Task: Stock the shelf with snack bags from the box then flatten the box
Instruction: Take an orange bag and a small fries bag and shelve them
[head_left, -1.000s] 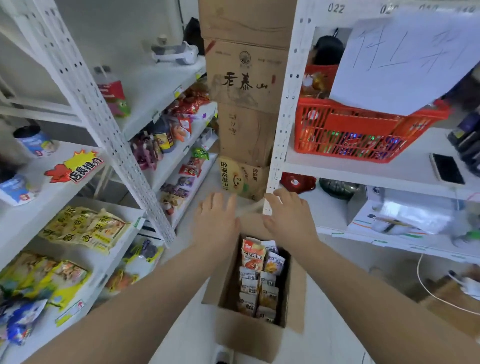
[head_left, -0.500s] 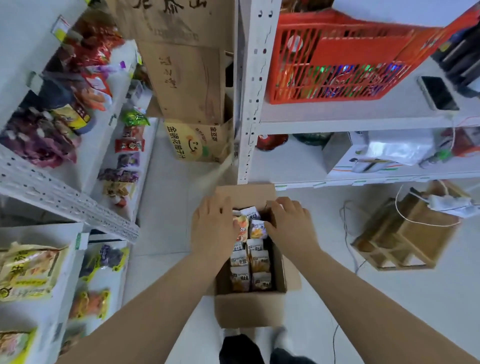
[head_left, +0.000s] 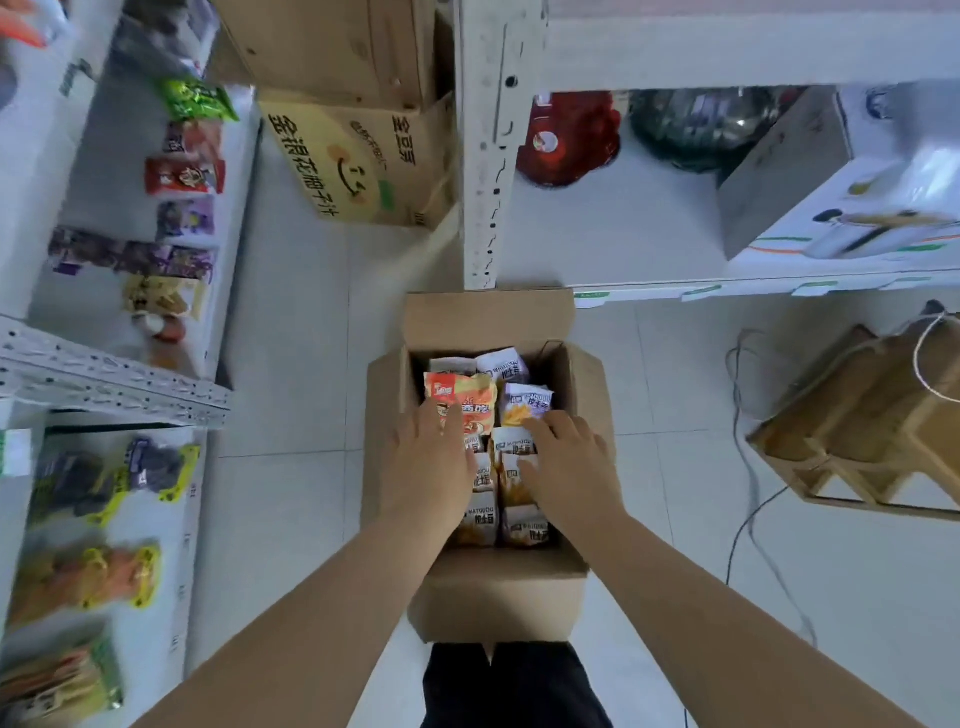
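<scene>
An open cardboard box (head_left: 498, 597) stands on the floor in front of me, flaps folded out. Inside lie several small snack bags in two rows, mostly white ones (head_left: 525, 402) and one larger orange bag (head_left: 467, 395) at the far left. My left hand (head_left: 431, 462) rests palm down on the left row, fingers touching the orange bag. Over the right row my right hand (head_left: 566, 467) lies with fingers spread on the white bags. Neither hand has lifted a bag. The white shelf (head_left: 197, 291) at my left carries other snack packets.
A printed carton (head_left: 358, 161) and taller stacked cartons stand behind the box, beside a white shelf post (head_left: 485, 171). A low shelf at the right holds a red item and a white appliance box (head_left: 841, 208). A wooden rack (head_left: 862, 426) and cables lie at the right.
My head has tilted further down, so the box now sits in the middle of view. Both hands have dropped from the far flap into the box onto the bags.
</scene>
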